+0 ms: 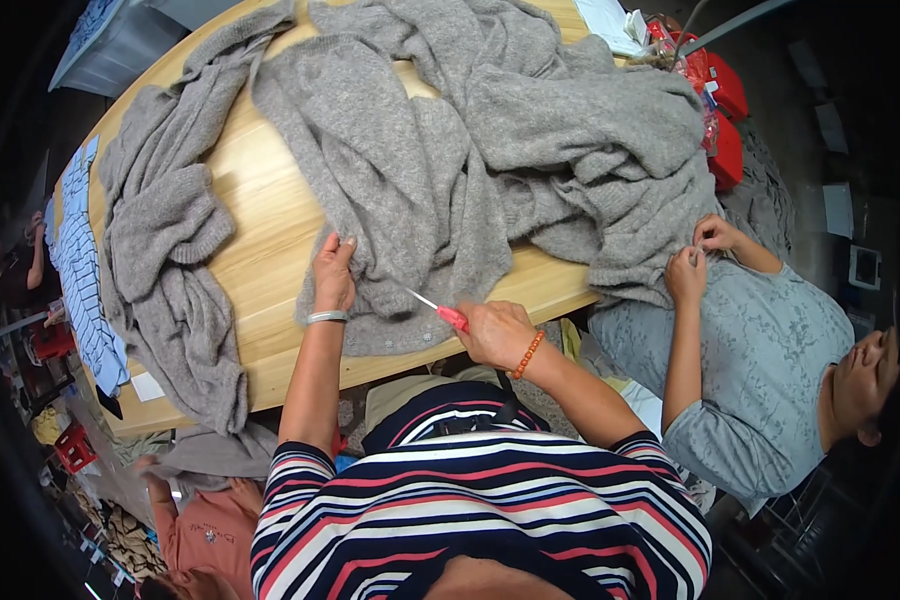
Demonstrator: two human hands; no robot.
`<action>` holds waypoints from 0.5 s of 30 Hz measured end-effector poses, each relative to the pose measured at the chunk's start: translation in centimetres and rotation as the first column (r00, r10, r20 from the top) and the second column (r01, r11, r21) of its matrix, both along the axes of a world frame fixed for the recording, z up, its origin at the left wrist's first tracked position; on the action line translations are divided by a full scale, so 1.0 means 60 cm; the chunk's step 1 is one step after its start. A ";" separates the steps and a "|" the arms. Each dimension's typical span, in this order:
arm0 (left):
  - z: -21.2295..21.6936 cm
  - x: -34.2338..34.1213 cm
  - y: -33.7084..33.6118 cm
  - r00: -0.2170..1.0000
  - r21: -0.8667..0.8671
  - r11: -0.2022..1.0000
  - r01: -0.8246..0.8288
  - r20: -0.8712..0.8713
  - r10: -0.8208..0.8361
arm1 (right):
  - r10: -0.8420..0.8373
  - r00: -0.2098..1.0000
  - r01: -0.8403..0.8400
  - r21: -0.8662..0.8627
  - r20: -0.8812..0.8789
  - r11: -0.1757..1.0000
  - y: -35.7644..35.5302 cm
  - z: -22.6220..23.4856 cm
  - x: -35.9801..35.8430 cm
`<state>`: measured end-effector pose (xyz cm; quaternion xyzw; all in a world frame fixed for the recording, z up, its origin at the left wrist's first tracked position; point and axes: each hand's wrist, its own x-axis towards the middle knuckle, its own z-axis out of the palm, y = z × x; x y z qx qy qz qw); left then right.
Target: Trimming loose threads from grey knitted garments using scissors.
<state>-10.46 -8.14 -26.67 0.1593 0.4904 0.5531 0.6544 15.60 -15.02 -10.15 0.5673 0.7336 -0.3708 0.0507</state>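
Note:
A grey knitted garment point(370, 130) lies spread on the table in front of me, its lower edge near the table's front. My left hand point(334, 272) pinches a fold of it between thumb and fingers. From the right, my right hand point(500, 333) is closed round a red-handled tool point(454, 319) with a thin metal shaft. The shaft points up and left over the knit, toward my left hand; I cannot make out exactly what kind of tool it is. Small pale spots show along the garment's lower edge.
More grey knitwear point(580, 120) is heaped to the right, and another grey piece point(160, 200) trails down the left of the wooden table point(270, 210). Blue patterned cloth point(85, 270) hangs over the left edge. A co-worker point(760, 370) at right handles knitwear; another person point(210, 540) sits lower left.

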 end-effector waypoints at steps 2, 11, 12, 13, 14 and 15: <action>-0.022 0.012 -0.007 0.999 0.008 0.999 0.045 0.002 -0.045 | -0.007 1.000 0.007 -0.027 -0.012 1.000 -0.010 0.012 0.002; 0.072 0.060 -0.085 0.267 0.176 0.869 0.462 -0.962 0.053 | -0.140 0.987 0.142 0.014 -0.081 0.990 -0.053 0.017 0.050; 0.104 0.078 -0.102 0.264 0.181 0.867 0.464 -0.963 0.060 | -0.191 0.978 0.196 0.052 -0.080 0.979 -0.061 0.013 0.064; 0.132 0.091 -0.122 -0.017 -0.163 0.788 0.593 -0.982 -0.190 | -0.188 0.978 0.193 0.056 -0.088 0.980 -0.070 0.006 0.077; 0.147 0.095 -0.138 -0.319 -0.503 0.620 0.602 -0.863 -0.391 | -0.224 0.971 0.230 0.070 -0.082 0.971 -0.080 -0.001 0.086; 0.142 0.098 -0.150 -0.327 -0.509 0.624 0.593 -0.860 -0.391 | -0.262 0.962 0.268 0.082 -0.077 0.960 -0.089 -0.006 0.095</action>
